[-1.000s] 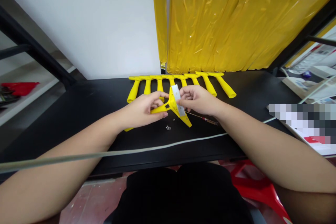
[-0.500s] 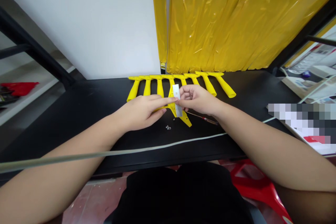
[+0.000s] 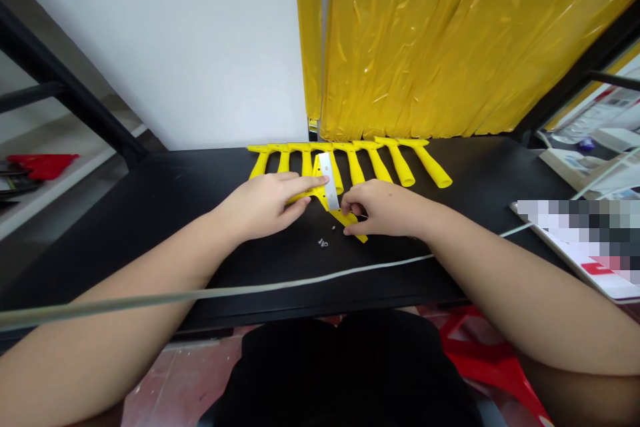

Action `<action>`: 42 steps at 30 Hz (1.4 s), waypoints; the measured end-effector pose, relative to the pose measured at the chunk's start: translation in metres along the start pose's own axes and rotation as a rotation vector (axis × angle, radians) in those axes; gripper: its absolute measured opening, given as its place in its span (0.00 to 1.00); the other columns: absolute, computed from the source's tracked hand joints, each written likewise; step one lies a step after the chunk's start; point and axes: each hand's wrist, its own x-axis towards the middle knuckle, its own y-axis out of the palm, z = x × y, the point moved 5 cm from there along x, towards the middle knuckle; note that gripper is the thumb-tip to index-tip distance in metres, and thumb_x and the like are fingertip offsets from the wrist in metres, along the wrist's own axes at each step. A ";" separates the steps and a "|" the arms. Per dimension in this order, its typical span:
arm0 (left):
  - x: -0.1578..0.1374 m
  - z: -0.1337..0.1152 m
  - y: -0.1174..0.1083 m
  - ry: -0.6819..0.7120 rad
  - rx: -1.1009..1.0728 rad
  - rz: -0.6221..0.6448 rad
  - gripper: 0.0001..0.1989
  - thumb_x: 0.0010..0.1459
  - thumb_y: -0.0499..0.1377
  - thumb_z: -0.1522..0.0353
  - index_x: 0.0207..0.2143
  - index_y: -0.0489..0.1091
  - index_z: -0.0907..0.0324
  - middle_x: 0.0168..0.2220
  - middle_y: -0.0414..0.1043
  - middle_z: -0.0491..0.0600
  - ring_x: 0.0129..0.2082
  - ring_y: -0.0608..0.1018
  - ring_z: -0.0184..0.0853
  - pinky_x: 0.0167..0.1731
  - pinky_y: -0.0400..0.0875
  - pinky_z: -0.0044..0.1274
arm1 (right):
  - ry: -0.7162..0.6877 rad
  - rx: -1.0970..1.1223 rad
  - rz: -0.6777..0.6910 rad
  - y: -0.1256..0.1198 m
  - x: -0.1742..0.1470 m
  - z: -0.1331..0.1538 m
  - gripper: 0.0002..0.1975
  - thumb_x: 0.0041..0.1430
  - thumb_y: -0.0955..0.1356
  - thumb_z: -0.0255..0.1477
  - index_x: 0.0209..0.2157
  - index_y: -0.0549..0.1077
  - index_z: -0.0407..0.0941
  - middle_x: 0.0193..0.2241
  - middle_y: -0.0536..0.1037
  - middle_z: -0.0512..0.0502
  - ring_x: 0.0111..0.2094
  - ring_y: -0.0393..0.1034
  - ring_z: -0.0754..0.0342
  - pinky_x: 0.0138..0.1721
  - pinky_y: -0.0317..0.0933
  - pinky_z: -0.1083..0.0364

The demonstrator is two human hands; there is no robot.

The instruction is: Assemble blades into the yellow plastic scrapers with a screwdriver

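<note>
My left hand [image 3: 267,207] is wrapped round the handle of a yellow scraper [image 3: 353,223], most of that handle hidden under the palm. Its index finger presses on a silver metal plate [image 3: 329,188] with small holes, which lies across the scraper's wide head. My right hand [image 3: 385,210] hovers by the head's lower end, thumb and curled fingers apart, with nothing visible between them. Close to its fingertips a single tiny screw [image 3: 333,227] lies on the black table. Several small metal screws [image 3: 323,243] sit in a cluster just nearer to me.
Several yellow scraper handles [image 3: 410,163] stand in a row along the back of the black table [image 3: 200,193]. Behind them are a white panel [image 3: 200,47] and yellow plastic sheeting [image 3: 425,47]. A pale cord [image 3: 280,287] crosses in front. A red stool [image 3: 495,353] is below right.
My right hand has let go of the metal plate and moved down toward the loose screws. The plate now lies flatter on the scraper's head, under my left index finger.
</note>
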 end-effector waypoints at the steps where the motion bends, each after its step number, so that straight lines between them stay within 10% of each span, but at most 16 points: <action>1: 0.000 0.000 0.000 -0.008 0.003 0.001 0.25 0.73 0.52 0.64 0.68 0.72 0.52 0.44 0.80 0.53 0.37 0.80 0.38 0.38 0.74 0.28 | -0.004 -0.005 0.010 0.002 0.000 0.002 0.12 0.55 0.79 0.37 0.38 0.82 0.46 0.35 0.82 0.47 0.34 0.72 0.52 0.33 0.59 0.53; 16: 0.000 0.004 0.000 -0.057 0.004 0.003 0.25 0.72 0.53 0.63 0.68 0.72 0.52 0.44 0.80 0.54 0.33 0.78 0.36 0.36 0.72 0.28 | 0.005 -0.141 -0.028 0.006 -0.005 0.023 0.04 0.53 0.72 0.25 0.28 0.74 0.46 0.29 0.79 0.48 0.29 0.68 0.52 0.30 0.54 0.53; 35: 0.001 0.012 -0.002 -0.148 -0.020 -0.017 0.26 0.72 0.53 0.63 0.70 0.69 0.53 0.46 0.80 0.54 0.36 0.79 0.39 0.42 0.74 0.31 | -0.022 -0.272 -0.175 -0.008 -0.011 0.021 0.11 0.57 0.68 0.20 0.38 0.81 0.46 0.34 0.84 0.45 0.32 0.74 0.50 0.31 0.52 0.53; 42: 0.001 0.010 -0.001 -0.131 -0.034 -0.018 0.25 0.72 0.53 0.63 0.69 0.71 0.53 0.46 0.80 0.55 0.36 0.80 0.39 0.40 0.74 0.31 | -0.035 0.333 -0.343 -0.030 -0.013 -0.001 0.09 0.50 0.71 0.19 0.34 0.78 0.44 0.27 0.78 0.51 0.27 0.70 0.57 0.31 0.63 0.57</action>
